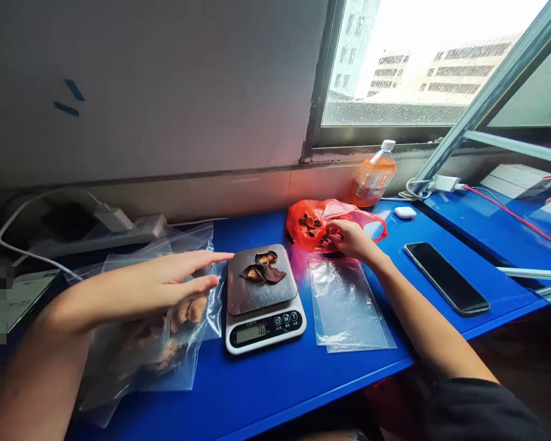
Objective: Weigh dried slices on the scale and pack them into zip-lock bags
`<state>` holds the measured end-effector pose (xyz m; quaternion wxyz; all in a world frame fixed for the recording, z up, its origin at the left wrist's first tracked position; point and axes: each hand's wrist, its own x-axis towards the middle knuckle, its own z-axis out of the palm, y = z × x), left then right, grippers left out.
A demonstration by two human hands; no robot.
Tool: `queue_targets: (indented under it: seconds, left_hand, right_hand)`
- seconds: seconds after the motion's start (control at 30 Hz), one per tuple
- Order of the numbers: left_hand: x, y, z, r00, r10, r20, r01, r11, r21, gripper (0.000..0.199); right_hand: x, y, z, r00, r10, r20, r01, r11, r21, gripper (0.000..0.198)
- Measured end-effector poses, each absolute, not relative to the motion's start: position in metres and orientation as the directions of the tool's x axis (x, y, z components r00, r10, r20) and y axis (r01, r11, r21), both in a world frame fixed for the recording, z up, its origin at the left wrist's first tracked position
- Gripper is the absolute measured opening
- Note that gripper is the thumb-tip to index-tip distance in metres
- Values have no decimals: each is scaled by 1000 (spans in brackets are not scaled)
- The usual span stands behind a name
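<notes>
Our right hand (pixel 342 237) is at the red plastic bag (pixel 296 214), its fingers bent and bunched together over the opening; we cannot tell whether they grip a piece, since the tips are partly hidden. Our left hand (pixel 183 278) is held wide and empty, with fingers straight and thumb spread away from them, pointing at the left edge of the kitchen scale (pixel 266 343). Dark, curled dried pieces (pixel 273 274) sit in a small cluster on the scale's metal plate (pixel 241 300), and we see more dried pieces (pixel 310 225) inside the red bag. The scale's display (pixel 251 331) is lit, though its digits are too small for us to read surely.

Below our left hand and forearm lie clear bags (pixel 119 373) with brown pieces (pixel 190 311) inside. Between the scale and our right forearm, flat clear bags (pixel 349 309) overlap on the blue surface (pixel 257 398).

Farther out, to the right of that forearm, we have a dark-screened phone (pixel 446 278), and beyond it a white earbud case (pixel 404 212). A bottle of orange drink (pixel 374 177) stands behind the red bag, below the window (pixel 390 67). At the back left, a white charger (pixel 114 218) is on a power strip (pixel 151 228) by the wall.
</notes>
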<state>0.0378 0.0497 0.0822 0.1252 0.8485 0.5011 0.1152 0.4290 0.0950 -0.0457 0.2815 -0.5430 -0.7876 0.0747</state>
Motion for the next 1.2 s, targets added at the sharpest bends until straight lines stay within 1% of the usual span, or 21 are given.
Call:
queue_targets:
  seconds: [0.03,0.07,0.1,0.17,0.23,0.27,0.3,0.33,0.4,0.47,0.53,0.63,0.73,0.83,0.93,1.03,1.13,1.2]
  left_hand:
    - [34,52,78,532,845,-56,802,-481,354,55]
    - [29,54,74,539,835,-107,801,-469,371,55]
    - [23,55,70,527,840,-128,807,-447,386,54]
    - [11,53,61,456,885,-91,815,-374,443,50]
    - [2,45,50,368,930,-14,777,-300,553,48]
    - [-1,40,44,292,956,25,755,-246,608,47]
    - [-4,35,38,217,975,55,755,-203,624,45]
    - [-6,30,33,171,982,85,773,-188,606,42]
    - [-7,24,25,166,978,128,820,-209,533,37]
    - [-7,21,20,211,966,150,849,-257,462,35]
    - [-5,22,18,246,954,169,859,-296,419,36]
    - [-4,25,17,297,928,224,860,-362,361,37]
    - [-3,25,17,349,907,234,853,-411,323,38]
    - [-4,23,19,360,911,203,850,-409,331,37]
    - [-8,20,19,347,903,253,837,-420,350,38]
    - [-12,20,17,322,895,308,821,-426,380,37]
    - [-14,21,15,322,898,299,821,-422,384,36]
    - [-14,22,14,332,900,282,821,-423,384,37]
  right_hand:
    - [433,96,-46,-235,894,382,816,395,-422,18]
    - [437,96,-46,-208,889,408,821,386,-421,17]
    - [441,96,-46,-171,882,439,830,369,-419,14]
    - [448,97,-48,-71,869,489,858,304,-414,13]
    - [451,96,-49,31,869,495,894,197,-403,20]
    - [450,96,-48,68,873,484,914,140,-382,23]
    - [448,95,-48,93,874,477,935,88,-344,25]
    - [444,95,-46,105,872,479,955,45,-292,26]
    - [434,94,-43,82,863,498,985,5,-171,26]
    - [420,93,-41,2,878,478,996,38,-75,25]
    - [409,94,-42,-99,912,399,993,119,-26,24]
    - [400,96,-47,-206,936,287,976,219,-14,24]
    - [403,98,-51,-251,924,289,956,284,-78,20]
    - [411,97,-50,-247,897,366,914,341,-221,13]
    - [421,92,-45,-136,860,493,848,358,-391,10]
    - [430,87,-39,24,812,583,821,316,-476,14]
    - [432,85,-37,96,825,557,775,289,-562,22]
    - [430,86,-38,87,852,517,731,298,-614,22]
